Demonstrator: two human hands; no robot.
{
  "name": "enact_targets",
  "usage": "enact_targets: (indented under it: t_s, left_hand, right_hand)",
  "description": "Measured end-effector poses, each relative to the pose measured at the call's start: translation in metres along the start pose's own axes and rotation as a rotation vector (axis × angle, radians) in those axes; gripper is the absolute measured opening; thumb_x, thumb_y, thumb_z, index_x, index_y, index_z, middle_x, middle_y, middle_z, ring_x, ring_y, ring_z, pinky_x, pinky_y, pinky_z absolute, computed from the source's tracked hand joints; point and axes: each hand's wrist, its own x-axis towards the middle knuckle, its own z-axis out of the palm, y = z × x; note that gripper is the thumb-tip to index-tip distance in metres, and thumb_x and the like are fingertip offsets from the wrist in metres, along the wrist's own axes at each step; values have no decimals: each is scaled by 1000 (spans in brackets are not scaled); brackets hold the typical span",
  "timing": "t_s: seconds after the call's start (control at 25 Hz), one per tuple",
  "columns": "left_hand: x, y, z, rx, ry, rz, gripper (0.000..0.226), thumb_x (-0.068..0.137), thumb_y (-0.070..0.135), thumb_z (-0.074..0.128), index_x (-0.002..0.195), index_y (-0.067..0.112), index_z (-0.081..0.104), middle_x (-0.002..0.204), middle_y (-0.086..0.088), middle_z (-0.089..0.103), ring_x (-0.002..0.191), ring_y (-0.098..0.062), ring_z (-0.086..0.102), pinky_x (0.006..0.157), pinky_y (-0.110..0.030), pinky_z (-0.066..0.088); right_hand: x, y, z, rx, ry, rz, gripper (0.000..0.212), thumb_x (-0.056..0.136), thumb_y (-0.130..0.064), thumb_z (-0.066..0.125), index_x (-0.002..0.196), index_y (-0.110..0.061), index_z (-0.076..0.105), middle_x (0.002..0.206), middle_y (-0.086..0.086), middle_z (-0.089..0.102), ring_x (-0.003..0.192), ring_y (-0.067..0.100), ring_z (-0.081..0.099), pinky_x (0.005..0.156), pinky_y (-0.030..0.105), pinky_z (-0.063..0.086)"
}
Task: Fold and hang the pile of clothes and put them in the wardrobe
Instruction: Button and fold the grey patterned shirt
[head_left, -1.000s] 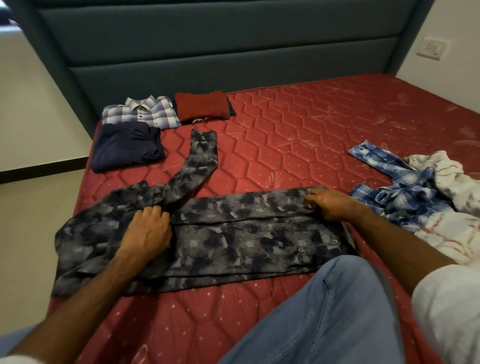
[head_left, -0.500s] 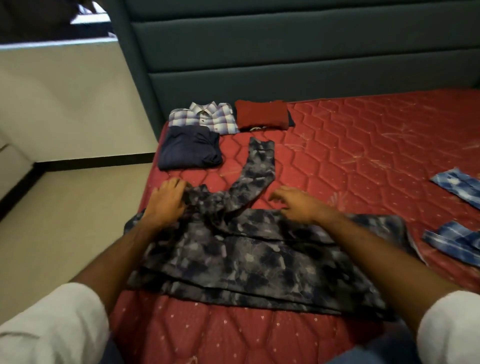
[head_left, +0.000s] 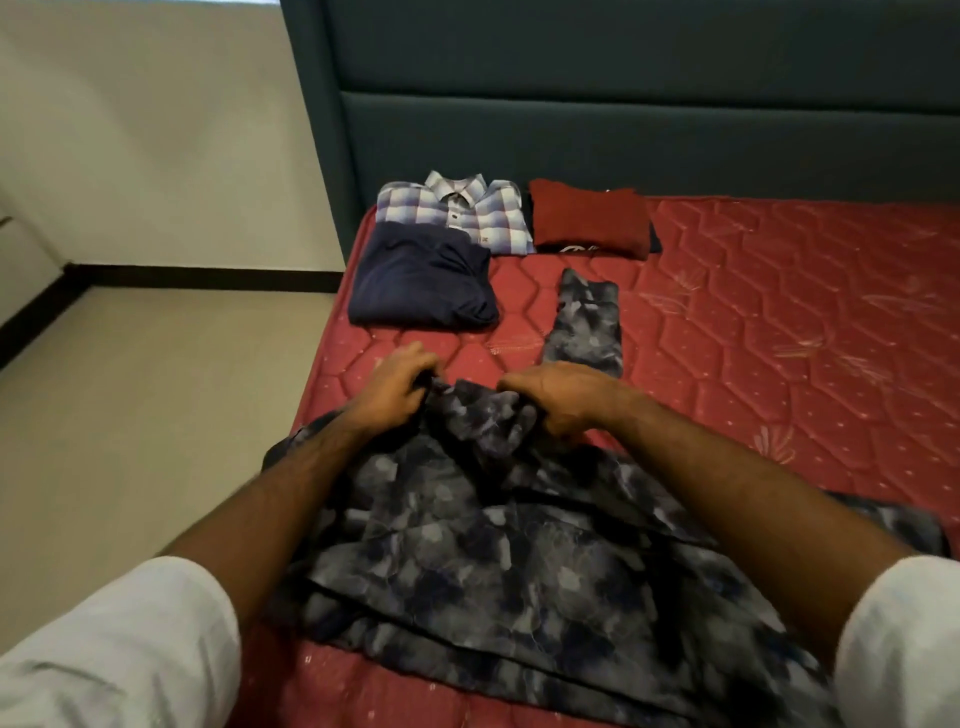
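A dark grey patterned shirt (head_left: 519, 561) is spread across the near part of the red quilted mattress (head_left: 779, 322), its body lying flat between the two forearms. One sleeve (head_left: 587, 322) is extended toward the far side and lies flat on the mattress. The far edge of the shirt is bunched and slightly raised between the hands. The left hand (head_left: 397, 389) is seen with fingers curled round that bunched edge at its left end, grasping the fabric. The right hand (head_left: 563, 397) is seen with fingers curled under the fabric at the right end, likewise grasping it.

Three folded garments are placed at the far left corner of the mattress, against the dark upholstered headboard (head_left: 623, 104): a navy garment (head_left: 421, 280) nearest, a checked shirt (head_left: 457, 210) just behind and partly overlapped by it, and a red garment (head_left: 589, 218) beside the checked shirt to the right. White sleeves (head_left: 119, 649) are noted on both upper arms.
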Motion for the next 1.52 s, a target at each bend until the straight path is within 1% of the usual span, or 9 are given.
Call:
enact_targets:
  t_s: [0.2, 0.32, 0.68, 0.92, 1.08, 1.2, 1.28, 1.44, 1.52]
  left_hand:
    - [-6, -12, -3, 287, 258, -205, 20, 79, 4, 63, 95, 16, 63, 109, -6, 49, 98, -28, 50, 78, -40, 36]
    - [-10, 2, 0, 152, 276, -209, 34, 83, 5, 60, 114, 18, 61, 107, -6, 45, 92, -27, 54, 73, -39, 48]
    - [-25, -4, -22, 293, -173, -18, 35, 84, 19, 54, 118, 14, 59, 116, -6, 49, 104, -29, 58, 87, -44, 50]
    - [-20, 31, -14, 313, 83, 33, 34, 78, 28, 45, 106, 22, 64, 112, -3, 57, 103, -27, 55, 80, -45, 48]
    - [-13, 37, 11, 167, -115, -194, 40, 89, 38, 40, 115, 21, 65, 117, -4, 61, 115, -25, 56, 97, -44, 44]
    - [-19, 31, 18, 50, -189, -297, 40, 94, 34, 37, 116, 16, 65, 123, -5, 62, 119, -22, 55, 104, -40, 41]
    - [-19, 31, 15, 15, -172, -314, 33, 96, 29, 39, 111, 13, 64, 118, -7, 65, 113, -23, 58, 103, -39, 43]
    - [-10, 41, 8, 87, -194, -331, 9, 99, 19, 55, 97, 10, 56, 100, -11, 68, 95, -29, 63, 86, -40, 47]
    - [-7, 41, 10, 144, -159, -335, 12, 100, 19, 56, 94, 11, 49, 99, -18, 68, 95, -35, 64, 80, -40, 44]
  right_hand:
    - [-22, 5, -21, -71, -36, 83, 50, 82, -41, 69, 126, -28, 49, 112, 3, 68, 104, 28, 65, 72, 34, 44]
    - [-31, -10, -25, 273, -110, 70, 51, 82, -26, 79, 127, -19, 57, 111, -4, 65, 102, 18, 64, 76, 25, 42]
    - [-54, -29, 7, 527, -261, 32, 63, 84, -21, 82, 135, -19, 47, 119, -7, 57, 103, 11, 58, 83, 21, 50]
    - [-70, 53, 27, 506, 446, 666, 36, 86, -14, 67, 121, -10, 61, 121, 14, 59, 112, 32, 60, 89, 34, 50]
    - [-60, 63, 49, 1194, 416, 1022, 53, 82, -28, 81, 117, 2, 56, 104, 17, 63, 76, 25, 61, 45, 25, 47]
    - [-44, 55, 49, 1447, 487, 908, 10, 90, -9, 72, 89, -2, 65, 76, 11, 66, 62, 21, 60, 53, 27, 48]
    - [-52, 53, 30, 1702, 631, 757, 14, 98, -4, 58, 85, -9, 63, 66, 4, 65, 61, 16, 62, 59, 29, 51]
    - [-128, 80, 10, 2259, 1256, 211, 17, 100, -4, 50, 94, -14, 62, 90, 5, 74, 83, 18, 72, 76, 34, 61]
    - [-168, 88, 19, 2287, 1340, 233, 4, 98, -15, 59, 98, -19, 62, 101, 4, 73, 92, 20, 73, 80, 39, 62]
